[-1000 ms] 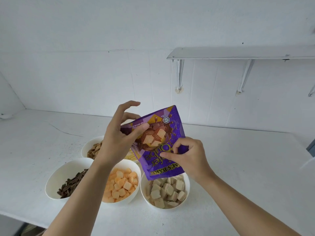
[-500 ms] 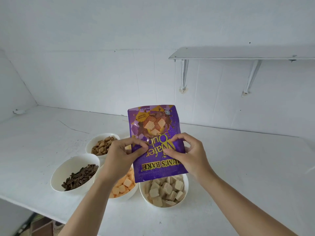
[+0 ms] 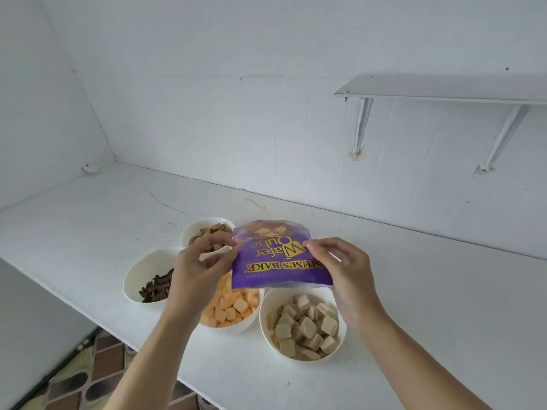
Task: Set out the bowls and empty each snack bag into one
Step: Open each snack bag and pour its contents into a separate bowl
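Observation:
A purple wafer-cube snack bag (image 3: pixel 278 258) hangs upside down above the bowls, its top tilted away from me. My left hand (image 3: pixel 201 267) pinches its left edge and my right hand (image 3: pixel 343 270) pinches its right edge. Below the bag's mouth stands a white bowl (image 3: pixel 302 324) filled with beige wafer cubes. Left of that bowl is a second bowl (image 3: pixel 231 312) of orange cubes. A third bowl (image 3: pixel 148 276) with dark seeds sits further left, partly behind my left wrist. At the back a further bowl (image 3: pixel 207 232) holds brown pieces.
The bowls stand on a white counter (image 3: pixel 414 291) whose front edge runs diagonally at the lower left, with a tiled floor (image 3: pixel 88 374) below. A white wall shelf (image 3: pixel 444 87) on brackets hangs at the upper right. Bare counter lies right of the bowls.
The bag has come down and tilted backward, so it looks shorter. My left hand slid from the bag's front to its left edge. The camera view swung to the right and down.

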